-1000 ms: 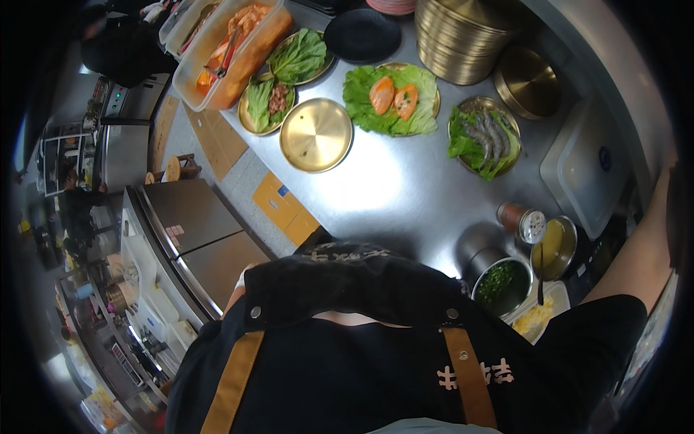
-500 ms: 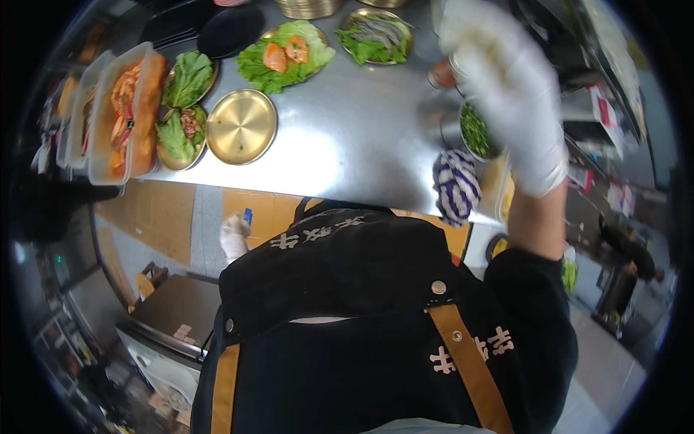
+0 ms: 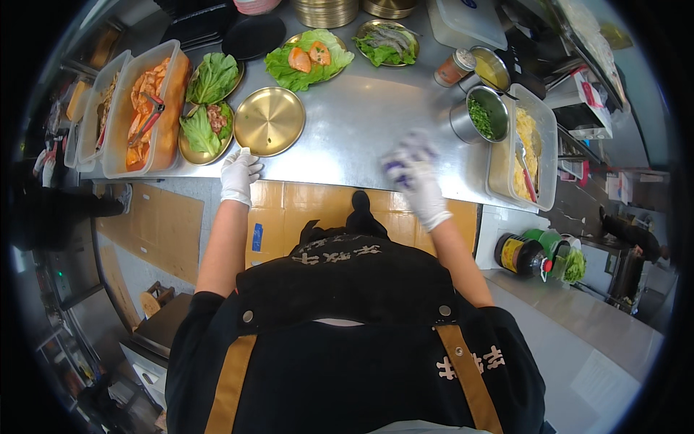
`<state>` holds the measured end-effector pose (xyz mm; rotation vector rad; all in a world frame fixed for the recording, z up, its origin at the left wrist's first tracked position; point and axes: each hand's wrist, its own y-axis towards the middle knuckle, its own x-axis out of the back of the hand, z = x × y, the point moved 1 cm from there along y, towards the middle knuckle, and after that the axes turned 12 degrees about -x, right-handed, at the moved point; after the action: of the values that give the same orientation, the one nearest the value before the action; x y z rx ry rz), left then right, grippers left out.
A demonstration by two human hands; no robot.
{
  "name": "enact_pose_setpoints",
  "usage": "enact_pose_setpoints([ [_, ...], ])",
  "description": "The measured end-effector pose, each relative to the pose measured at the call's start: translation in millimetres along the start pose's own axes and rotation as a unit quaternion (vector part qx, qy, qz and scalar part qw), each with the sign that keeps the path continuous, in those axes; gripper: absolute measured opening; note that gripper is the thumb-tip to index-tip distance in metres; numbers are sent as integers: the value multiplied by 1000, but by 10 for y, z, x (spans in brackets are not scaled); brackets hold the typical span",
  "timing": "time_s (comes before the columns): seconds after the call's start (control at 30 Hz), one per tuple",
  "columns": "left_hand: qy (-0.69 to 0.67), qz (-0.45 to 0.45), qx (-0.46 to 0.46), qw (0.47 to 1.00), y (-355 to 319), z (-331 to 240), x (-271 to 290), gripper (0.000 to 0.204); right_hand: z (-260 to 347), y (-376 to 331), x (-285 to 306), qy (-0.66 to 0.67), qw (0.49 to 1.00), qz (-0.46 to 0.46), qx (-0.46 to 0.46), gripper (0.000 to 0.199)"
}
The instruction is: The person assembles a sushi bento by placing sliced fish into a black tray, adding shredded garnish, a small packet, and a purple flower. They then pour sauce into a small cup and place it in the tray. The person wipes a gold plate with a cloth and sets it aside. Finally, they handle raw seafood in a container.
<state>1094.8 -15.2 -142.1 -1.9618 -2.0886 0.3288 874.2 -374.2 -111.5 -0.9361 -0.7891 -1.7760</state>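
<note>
My left hand [image 3: 241, 176], in a white glove, is at the counter's front edge beside the lower rim of a bare gold plate [image 3: 270, 121]. Its fingers are loosely bent and apart, with nothing seen in them; whether a fingertip touches the rim I cannot make out. My gloved right hand [image 3: 423, 194], blurred by motion, is closed on a purple-and-white striped cloth [image 3: 410, 153] over the steel counter [image 3: 340, 145]. Left of the plate, a gold plate of lettuce and meat [image 3: 206, 132] stands in front of another with lettuce [image 3: 212, 78].
Tubs of orange marinated food [image 3: 147, 108] stand at left. At the back are salmon on lettuce [image 3: 309, 58], shrimp on lettuce [image 3: 387, 45] and stacked gold plates [image 3: 325, 11]. At right are a shaker [image 3: 455, 68], a cup of chopped greens [image 3: 480, 116] and a tub with yellow shreds [image 3: 526, 148].
My right hand has come down and left from above the right-hand containers, and now holds the striped cloth that lay beside them. My left hand has risen from below the counter to its edge.
</note>
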Motion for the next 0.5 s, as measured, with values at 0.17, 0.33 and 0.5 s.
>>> enact_pose_setpoints([
  [0.17, -38, 12, 9, 999, -51, -44, -73, 18, 366, 785, 317, 291, 954, -62, -34, 28],
  [0.33, -92, 27, 68, 993, -463, 168, -129, 27, -276, 1763, 260, -151, 967, -61, -197, 60],
  [0.5, -130, -17, 94, 987, -559, 122, -349, 29, -362, 1876, -20, -193, 972, -43, -130, 55],
])
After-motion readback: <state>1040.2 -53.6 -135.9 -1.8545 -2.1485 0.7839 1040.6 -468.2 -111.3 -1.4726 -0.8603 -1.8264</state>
